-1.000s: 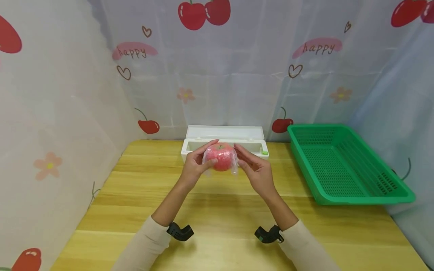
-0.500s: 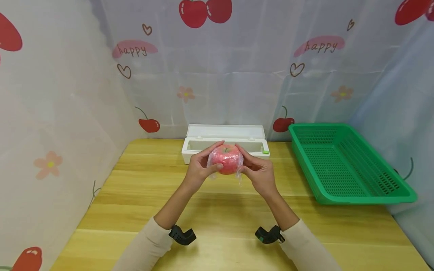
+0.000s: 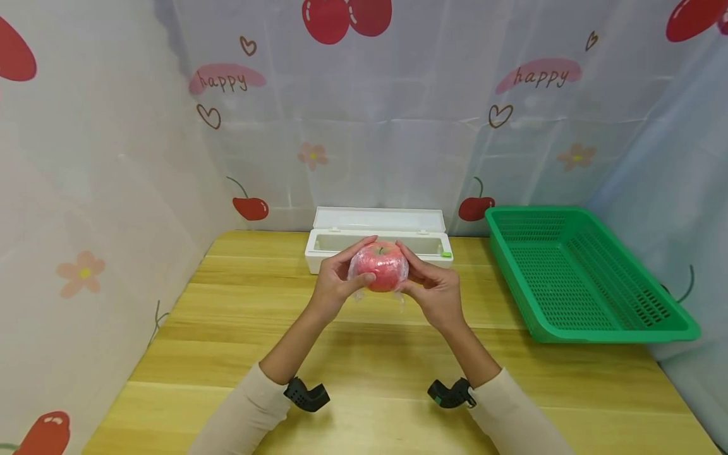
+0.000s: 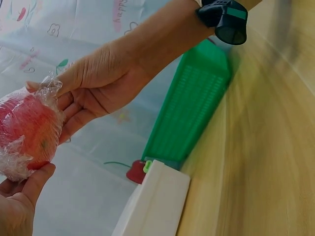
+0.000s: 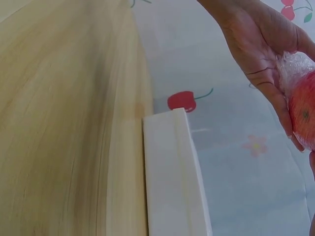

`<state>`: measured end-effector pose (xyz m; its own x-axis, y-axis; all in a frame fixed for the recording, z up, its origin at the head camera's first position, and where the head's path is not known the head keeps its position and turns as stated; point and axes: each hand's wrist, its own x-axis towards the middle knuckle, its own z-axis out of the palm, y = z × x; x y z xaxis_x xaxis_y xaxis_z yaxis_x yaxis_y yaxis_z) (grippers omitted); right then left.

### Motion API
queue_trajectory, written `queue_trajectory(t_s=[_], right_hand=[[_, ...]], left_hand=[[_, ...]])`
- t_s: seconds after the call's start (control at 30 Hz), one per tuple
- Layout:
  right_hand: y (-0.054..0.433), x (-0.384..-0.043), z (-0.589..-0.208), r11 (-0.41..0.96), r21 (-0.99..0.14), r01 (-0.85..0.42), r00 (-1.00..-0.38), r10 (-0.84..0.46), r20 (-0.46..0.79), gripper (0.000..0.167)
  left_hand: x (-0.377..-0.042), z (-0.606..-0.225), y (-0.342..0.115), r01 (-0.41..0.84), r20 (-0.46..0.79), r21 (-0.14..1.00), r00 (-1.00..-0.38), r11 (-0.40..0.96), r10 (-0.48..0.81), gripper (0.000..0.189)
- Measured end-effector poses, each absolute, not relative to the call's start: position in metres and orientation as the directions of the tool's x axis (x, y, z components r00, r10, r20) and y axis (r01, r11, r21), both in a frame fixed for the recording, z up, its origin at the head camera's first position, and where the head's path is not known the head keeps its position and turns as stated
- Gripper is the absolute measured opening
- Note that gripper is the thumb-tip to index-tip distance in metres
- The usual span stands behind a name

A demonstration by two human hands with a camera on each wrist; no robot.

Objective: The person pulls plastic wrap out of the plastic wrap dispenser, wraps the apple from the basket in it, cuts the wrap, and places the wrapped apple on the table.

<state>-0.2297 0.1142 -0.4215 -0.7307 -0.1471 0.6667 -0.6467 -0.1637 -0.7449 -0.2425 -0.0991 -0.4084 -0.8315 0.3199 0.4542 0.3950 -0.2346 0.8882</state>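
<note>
Cupping the film-wrapped apple [image 3: 384, 268] between left grip [image 3: 337, 281] and right grip [image 3: 439, 291], both curled closely onto opposite sides. Hanging midway, equally near each, above the tabletop [image 3: 364, 404], in front of the white box [image 3: 380, 232].

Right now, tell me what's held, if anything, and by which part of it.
A red apple in clear plastic wrap, held by its opposite sides: left hand on its left, right hand on its right.

Both wrist views cut off the wrapped apple [image 4: 32, 129] and white box [image 4: 160, 201].
</note>
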Motion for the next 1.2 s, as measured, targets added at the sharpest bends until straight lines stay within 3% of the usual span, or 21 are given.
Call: queue_trajectory(t_s=[0.27, 0.57, 0.8, 1.0, 1.2], right_hand=[[0.115, -0.231, -0.416, -0.032, -0.72, -0.694, -0.703, -0.19, 0.686, 0.059], [0.121, -0.233, -0.41, -0.058, -0.711, -0.701, -0.666, -0.305, 0.681, 0.075], [0.118, -0.233, -0.415, -0.005, -0.695, -0.719, -0.671, -0.256, 0.696, 0.068], [0.115, -0.232, -0.417, -0.015, -0.713, -0.701, -0.69, -0.234, 0.685, 0.065], [0.112, -0.229, -0.417, -0.058, -0.731, -0.68, -0.706, -0.218, 0.674, 0.061]], left_hand=[[-0.247, -0.405, -0.099, 0.403, 0.456, 0.887, -0.84, -0.225, 0.294, 0.078], [-0.246, -0.404, -0.097, 0.412, 0.459, 0.888, -0.831, -0.207, 0.315, 0.076], [-0.242, -0.409, -0.093, 0.466, 0.459, 0.883, -0.824, -0.063, 0.332, 0.067], [-0.242, -0.416, -0.09, 0.656, 0.596, 0.748, -0.73, 0.099, 0.335, 0.069], [-0.245, -0.418, -0.089, 0.772, 0.704, 0.624, -0.621, 0.117, 0.345, 0.077]])
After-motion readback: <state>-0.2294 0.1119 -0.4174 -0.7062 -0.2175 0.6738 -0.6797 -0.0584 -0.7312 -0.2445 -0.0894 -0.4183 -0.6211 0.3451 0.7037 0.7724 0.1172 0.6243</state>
